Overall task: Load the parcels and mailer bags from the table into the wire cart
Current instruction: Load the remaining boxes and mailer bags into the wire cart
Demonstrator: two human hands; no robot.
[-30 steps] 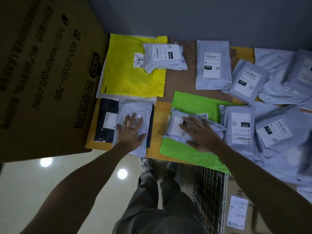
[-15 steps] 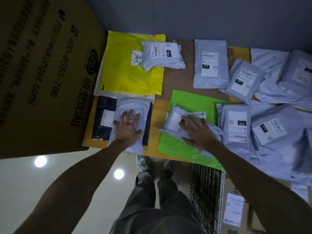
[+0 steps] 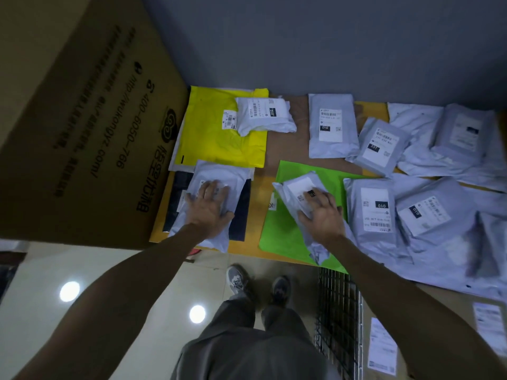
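My left hand lies on a grey mailer bag near the table's front left, fingers curled into its bunched plastic. That bag rests on a black mailer. My right hand grips a second grey mailer bag, which is tilted on a green mailer with its tail hanging past the front edge. The wire cart stands on the floor below my right arm, and a labelled parcel shows beside its mesh.
A large cardboard box fills the left side against the table. A yellow mailer carries a small white bag. Several more grey mailer bags cover the middle and right. My feet stand in front of the table.
My right hand has turned its grey bag and pulled it toward the front edge, so it now sits tilted. My left hand's fingers have curled tighter into the other bag.
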